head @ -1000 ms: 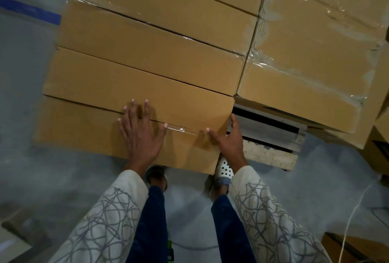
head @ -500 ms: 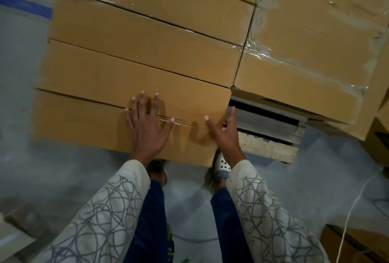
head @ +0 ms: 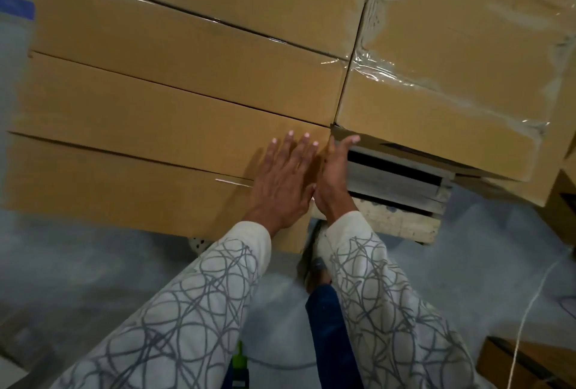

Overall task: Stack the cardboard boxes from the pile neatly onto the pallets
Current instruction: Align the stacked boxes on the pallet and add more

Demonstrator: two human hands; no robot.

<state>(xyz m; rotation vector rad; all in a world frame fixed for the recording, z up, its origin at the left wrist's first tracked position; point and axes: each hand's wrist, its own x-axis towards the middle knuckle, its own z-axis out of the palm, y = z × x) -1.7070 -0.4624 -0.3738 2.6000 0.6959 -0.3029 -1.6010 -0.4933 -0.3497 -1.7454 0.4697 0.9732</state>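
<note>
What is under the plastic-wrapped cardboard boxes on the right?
A grey wooden pallet shows below the near edge of the plastic-wrapped cardboard boxes; the rest of it is covered.

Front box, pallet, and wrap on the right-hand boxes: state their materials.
Front box: matte brown cardboard, likely corrugated, with folded edges. Pallet: rough unfinished wood, pale and greyed slats. Wrap: clear glossy plastic film, wrinkled with glare.

two grips [head: 282, 183] [head: 333, 176], one pallet [head: 402, 201], five boxes [head: 174, 120] left stack
</note>
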